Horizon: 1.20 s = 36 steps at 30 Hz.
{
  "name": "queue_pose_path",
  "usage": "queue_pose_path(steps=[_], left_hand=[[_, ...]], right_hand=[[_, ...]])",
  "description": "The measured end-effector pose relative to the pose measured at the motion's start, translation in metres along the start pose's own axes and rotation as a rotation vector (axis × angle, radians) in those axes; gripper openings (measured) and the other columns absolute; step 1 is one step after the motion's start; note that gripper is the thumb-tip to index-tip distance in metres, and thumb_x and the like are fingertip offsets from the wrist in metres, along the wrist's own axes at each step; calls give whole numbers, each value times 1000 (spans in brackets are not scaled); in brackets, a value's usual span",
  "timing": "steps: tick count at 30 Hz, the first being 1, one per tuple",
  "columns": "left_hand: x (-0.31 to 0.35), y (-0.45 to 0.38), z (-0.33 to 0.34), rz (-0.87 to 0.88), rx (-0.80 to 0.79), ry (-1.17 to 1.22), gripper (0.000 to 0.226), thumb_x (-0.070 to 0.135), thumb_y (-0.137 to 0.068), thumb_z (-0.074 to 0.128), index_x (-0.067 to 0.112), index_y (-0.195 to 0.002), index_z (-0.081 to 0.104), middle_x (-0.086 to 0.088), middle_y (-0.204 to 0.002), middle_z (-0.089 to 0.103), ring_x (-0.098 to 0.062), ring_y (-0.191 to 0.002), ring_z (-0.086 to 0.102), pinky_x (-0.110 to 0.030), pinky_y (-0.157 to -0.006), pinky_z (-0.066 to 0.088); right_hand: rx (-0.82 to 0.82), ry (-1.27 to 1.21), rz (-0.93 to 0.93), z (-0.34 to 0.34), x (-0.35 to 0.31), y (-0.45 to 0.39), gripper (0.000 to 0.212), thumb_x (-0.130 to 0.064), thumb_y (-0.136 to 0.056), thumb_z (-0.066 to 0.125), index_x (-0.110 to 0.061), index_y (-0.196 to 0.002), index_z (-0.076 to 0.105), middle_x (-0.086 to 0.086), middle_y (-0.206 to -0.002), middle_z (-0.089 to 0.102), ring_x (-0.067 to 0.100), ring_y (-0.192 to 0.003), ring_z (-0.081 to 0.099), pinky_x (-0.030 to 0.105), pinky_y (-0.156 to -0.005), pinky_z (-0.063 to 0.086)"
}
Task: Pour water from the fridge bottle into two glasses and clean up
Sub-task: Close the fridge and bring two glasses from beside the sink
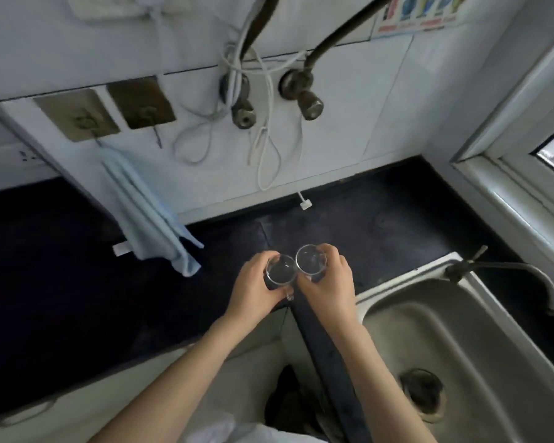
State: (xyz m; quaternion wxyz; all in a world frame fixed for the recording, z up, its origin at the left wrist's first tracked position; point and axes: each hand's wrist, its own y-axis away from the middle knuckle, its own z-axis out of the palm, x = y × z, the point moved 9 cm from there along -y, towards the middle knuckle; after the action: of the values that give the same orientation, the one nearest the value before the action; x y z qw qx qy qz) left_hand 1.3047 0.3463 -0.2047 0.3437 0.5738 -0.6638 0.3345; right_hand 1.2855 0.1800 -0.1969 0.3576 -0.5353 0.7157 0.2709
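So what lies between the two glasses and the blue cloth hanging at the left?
In the head view, only bare dark countertop separates the blue cloth from the glasses; the left hand grips the nearer glass.

Bare dark counter [381,212] ahead; sink [461,346] right, hanging cloth [147,212] left.

Steel sink [480,372], tap [525,276], blue cloth [147,212]

Clear glasses [296,266], dark counter [61,266]
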Motion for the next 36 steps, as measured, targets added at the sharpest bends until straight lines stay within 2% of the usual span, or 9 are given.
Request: queue_pose_path(steps=[6, 9, 11, 16, 21, 27, 31, 34, 36], left_hand=[[-39, 86, -103, -56, 171, 8, 51, 20, -59, 88, 22, -101, 60, 11, -96, 63, -7, -90, 59, -26, -78, 49], [-63, 133, -153, -79, 264, -15, 50, 22, -60, 88, 25, -100, 59, 19, -92, 60, 2, -88, 58, -11, -73, 43], [-79, 165, -184, -105, 331, -18, 49, 24, -60, 87, 28, -100, 59, 22, -90, 58, 6, -88, 57, -8, -72, 42], [-126, 249, -261, -202, 481, -23, 49, 30, -59, 84, 26, -101, 59, 16, -96, 61, -7, -89, 59, -34, -77, 51], [-162, 305, -320, -290, 580, -45, 51, 34, -58, 82, 27, -103, 59, 15, -99, 63, -7, -93, 58, -32, -79, 49], [-193, 308, -358, -313, 588, -3, 51, 29, -57, 82, 25, -102, 59, 14, -98, 63, -5, -91, 59, -30, -77, 50], [-223, 283, -378, -358, 561, -6, 71, 25, -63, 84, 16, -125, 51, 8, -106, 64, -7, -96, 58, -23, -77, 45], [-247, 257, -397, -356, 521, -52, 58, 26, -65, 82, 18, -115, 53, 9, -100, 64, -8, -91, 60, -24, -71, 46], [-263, 240, -411, -356, 506, -58, 52, 24, -64, 83, 19, -108, 55, 9, -98, 64, -7, -90, 60, -27, -75, 49]], right_hand=[[-180, 13, -150, 71, -76, 74, 45, -27, -79, 75, -25, -117, 51, -4, -108, 57, 14, -101, 47, 25, -75, 38], [-259, 18, -222, 110, -113, 115, 46, -26, -79, 75, -23, -118, 51, -1, -109, 58, 18, -102, 49, 32, -79, 44], [-314, 9, -265, 137, -133, 142, 44, -26, -79, 75, -24, -115, 52, -1, -106, 59, 19, -100, 50, 35, -80, 47], [-469, -24, -386, 211, -192, 216, 36, -27, -76, 75, -31, -101, 50, -8, -99, 57, 14, -95, 48, 27, -74, 38], [-564, -23, -434, 267, -233, 265, 36, -28, -75, 76, -28, -103, 52, -8, -98, 60, 13, -95, 51, 29, -76, 45], [-617, 22, -450, 310, -262, 272, 39, -26, -76, 75, -26, -108, 53, -4, -103, 58, 16, -101, 51, 33, -81, 48], [-611, 64, -467, 343, -277, 253, 39, -25, -78, 74, -22, -111, 53, -1, -105, 60, 19, -102, 51, 38, -84, 49], [-606, 74, -453, 375, -283, 233, 40, -24, -77, 73, -22, -111, 53, -1, -106, 60, 19, -103, 51, 39, -84, 49], [-608, 65, -430, 400, -287, 220, 41, -22, -76, 74, -21, -111, 53, -1, -106, 59, 18, -102, 52, 38, -84, 50]])
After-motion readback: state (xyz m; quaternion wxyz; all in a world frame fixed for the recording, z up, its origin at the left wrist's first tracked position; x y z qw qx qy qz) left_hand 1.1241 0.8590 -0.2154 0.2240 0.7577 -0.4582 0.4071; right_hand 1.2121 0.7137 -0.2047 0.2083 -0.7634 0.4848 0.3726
